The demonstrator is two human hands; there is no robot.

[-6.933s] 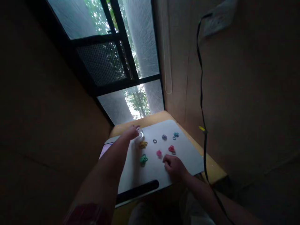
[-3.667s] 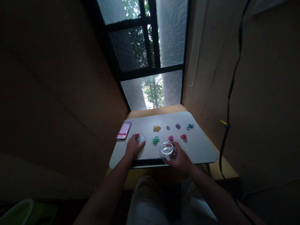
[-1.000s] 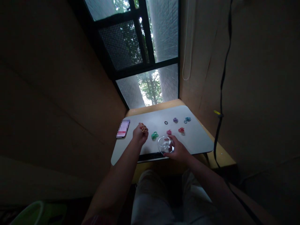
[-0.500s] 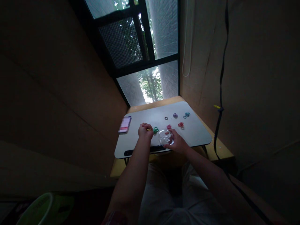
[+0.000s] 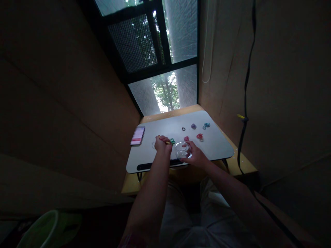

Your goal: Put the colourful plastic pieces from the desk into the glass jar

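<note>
My right hand (image 5: 196, 155) grips a small clear cup (image 5: 182, 147) from its right side, near the front edge of the white folding table (image 5: 152, 125). Just left of it, my left hand (image 5: 163, 144) is closed, with bits of yellow bands (image 5: 168, 143) showing at its fingers. Beside that hand lies a green bunch of small bands (image 5: 172, 141). Behind the cup is a pink bunch (image 5: 186, 138). Part of a clear round thing (image 5: 153, 145) shows left of my left hand; I cannot make out what it is.
Farther back sit a red bunch (image 5: 199, 136), a purple bunch (image 5: 193, 126), a teal bunch (image 5: 207, 125) and a dark ring (image 5: 183, 129). A phone (image 5: 138, 135) lies at the table's left edge. A dark cord (image 5: 247, 86) hangs at right; a green bin (image 5: 49, 229) stands lower left.
My left hand has shifted slightly right, toward the green bunch and the cup, uncovering the clear round thing on its left. The right hand holds the cup in nearly the same place.
</note>
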